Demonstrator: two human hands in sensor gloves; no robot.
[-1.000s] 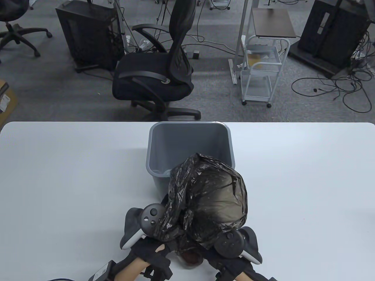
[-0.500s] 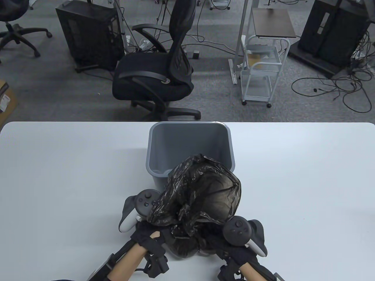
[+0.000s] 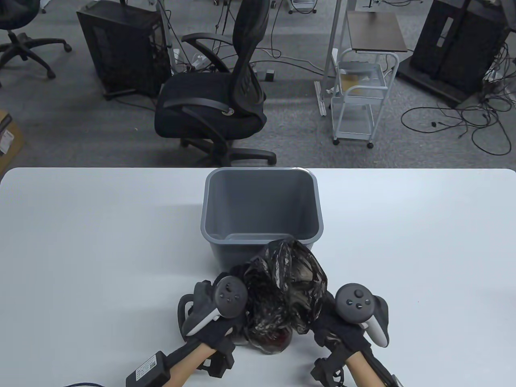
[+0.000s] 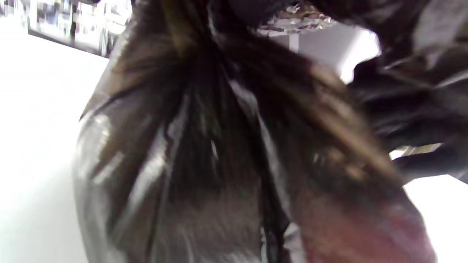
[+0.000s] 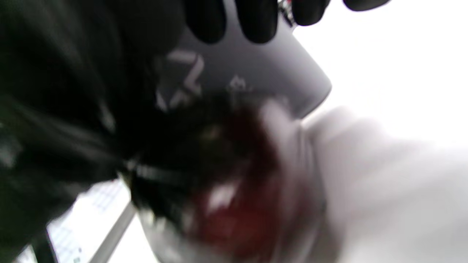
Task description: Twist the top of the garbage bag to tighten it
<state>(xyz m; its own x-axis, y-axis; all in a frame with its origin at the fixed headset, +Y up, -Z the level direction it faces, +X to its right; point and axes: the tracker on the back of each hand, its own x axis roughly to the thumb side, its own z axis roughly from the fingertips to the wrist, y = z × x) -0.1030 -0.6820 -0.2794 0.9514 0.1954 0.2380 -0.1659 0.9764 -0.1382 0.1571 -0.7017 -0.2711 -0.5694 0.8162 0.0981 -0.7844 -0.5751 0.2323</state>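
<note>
The crinkled black plastic garbage bag (image 3: 284,294) has collapsed from a wide balloon over the grey plastic bin (image 3: 261,209) into a narrow bunch on the white bench (image 3: 80,250), just in front of the bin. The left hand (image 3: 215,328) and right hand (image 3: 336,328) flank its neck — finger grip hidden. The long axis runs from the reddish load up and away; twisting goes best with one hand anchoring low.

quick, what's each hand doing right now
Left hand: grips the left side of the black garbage bag.
Right hand: grips the bag's right side; fingers hidden by the plastic.
</note>
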